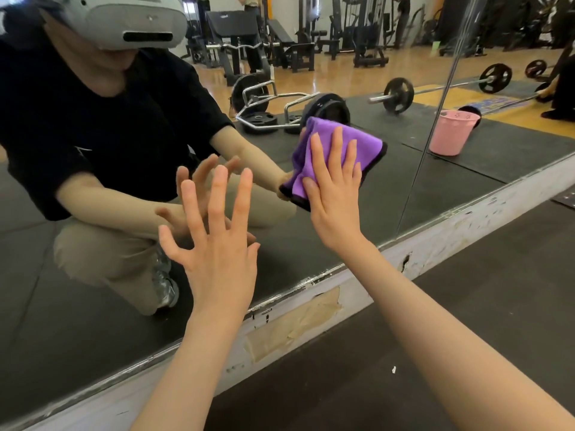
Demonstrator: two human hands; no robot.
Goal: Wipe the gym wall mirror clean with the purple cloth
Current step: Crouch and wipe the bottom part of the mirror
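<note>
The wall mirror [357, 79] fills the upper left of the view, down to a scuffed white base strip. A purple cloth [370, 144] with a dark edge lies flat against the glass. My right hand [334, 194] presses it there with straight, spread fingers. My left hand [217, 241] is held up beside it, to the left, fingers spread wide and holding nothing; whether it touches the glass is unclear. The mirror reflects both arms and a crouching person wearing a headset.
A vertical seam [435, 119] between mirror panels runs right of the cloth. The white base strip [435, 241] has peeling tape and chipped spots. Black rubber floor [466, 306] lies below. Reflected in the glass are a pink bucket [451, 132], barbells and gym machines.
</note>
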